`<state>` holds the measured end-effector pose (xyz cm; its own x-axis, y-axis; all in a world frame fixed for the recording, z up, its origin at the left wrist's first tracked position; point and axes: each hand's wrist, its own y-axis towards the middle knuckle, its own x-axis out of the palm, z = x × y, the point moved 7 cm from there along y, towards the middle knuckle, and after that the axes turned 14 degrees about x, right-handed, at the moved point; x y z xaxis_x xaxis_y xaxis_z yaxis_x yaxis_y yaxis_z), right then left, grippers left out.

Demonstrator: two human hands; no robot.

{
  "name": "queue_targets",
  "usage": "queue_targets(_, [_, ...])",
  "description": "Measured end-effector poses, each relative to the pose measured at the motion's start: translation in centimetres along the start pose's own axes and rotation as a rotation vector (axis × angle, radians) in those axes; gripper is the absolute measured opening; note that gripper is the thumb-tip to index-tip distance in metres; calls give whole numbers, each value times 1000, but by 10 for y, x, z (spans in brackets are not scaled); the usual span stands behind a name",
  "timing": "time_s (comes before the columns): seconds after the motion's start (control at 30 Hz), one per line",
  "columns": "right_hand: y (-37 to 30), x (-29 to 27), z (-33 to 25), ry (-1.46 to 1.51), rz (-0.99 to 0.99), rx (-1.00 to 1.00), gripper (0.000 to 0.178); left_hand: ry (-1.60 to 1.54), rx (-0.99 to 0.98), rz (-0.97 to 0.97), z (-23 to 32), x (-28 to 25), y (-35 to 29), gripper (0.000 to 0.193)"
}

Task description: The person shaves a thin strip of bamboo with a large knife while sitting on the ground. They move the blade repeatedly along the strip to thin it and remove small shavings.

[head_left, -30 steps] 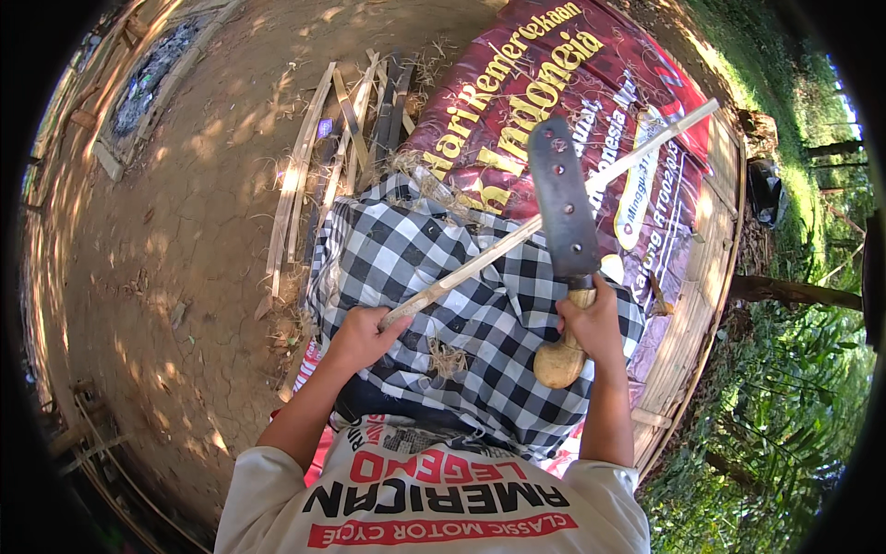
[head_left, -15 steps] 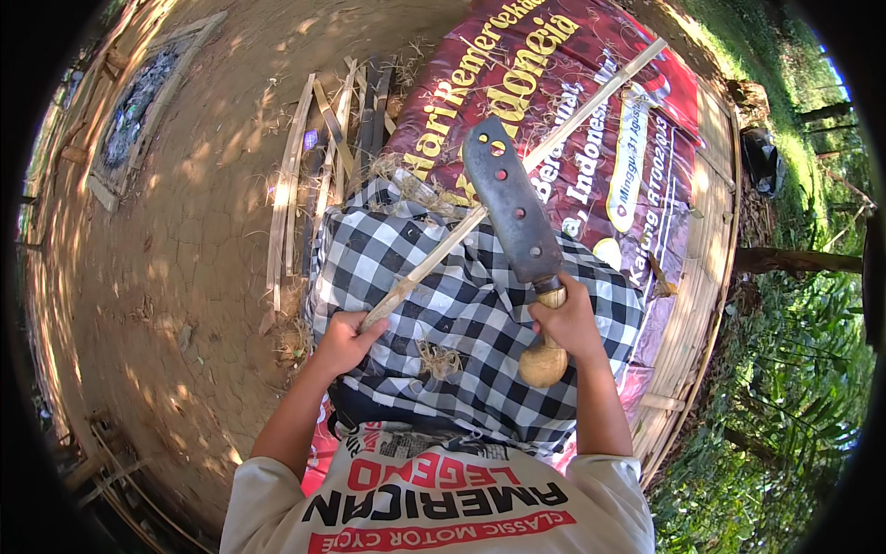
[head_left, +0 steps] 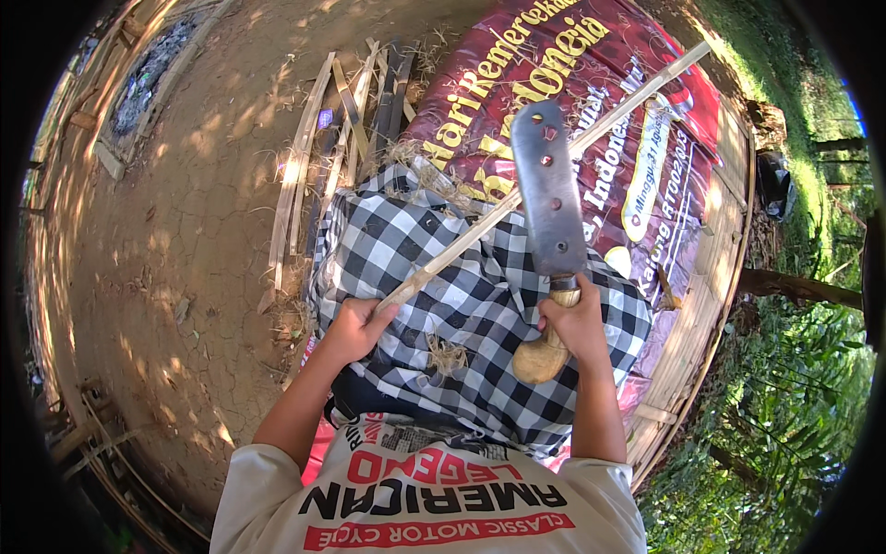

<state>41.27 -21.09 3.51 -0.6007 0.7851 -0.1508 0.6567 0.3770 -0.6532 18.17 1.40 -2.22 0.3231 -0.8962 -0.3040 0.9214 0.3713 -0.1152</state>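
While the left hand grips the bamboo strip, fingers closed, the right hand clasps the cleaver (blade raised); shave shallowly, stroking away from the fingers.

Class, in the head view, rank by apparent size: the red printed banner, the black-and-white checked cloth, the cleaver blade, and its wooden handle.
1. Red printed banner
2. Black-and-white checked cloth
3. Cleaver blade, raised toward the camera, so it looks larger than it really is
4. Wooden handle, partly hidden by the right hand
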Motion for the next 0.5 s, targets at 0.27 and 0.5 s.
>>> queue_targets(0.27, [9,0,-3,-18,-41,16,28,-87,-42,-18,-11,2,-4,39])
queue_targets(0.5, [14,11,-9,-128,-119,11,25,-111,-3,-52,-3,-4,1,34])
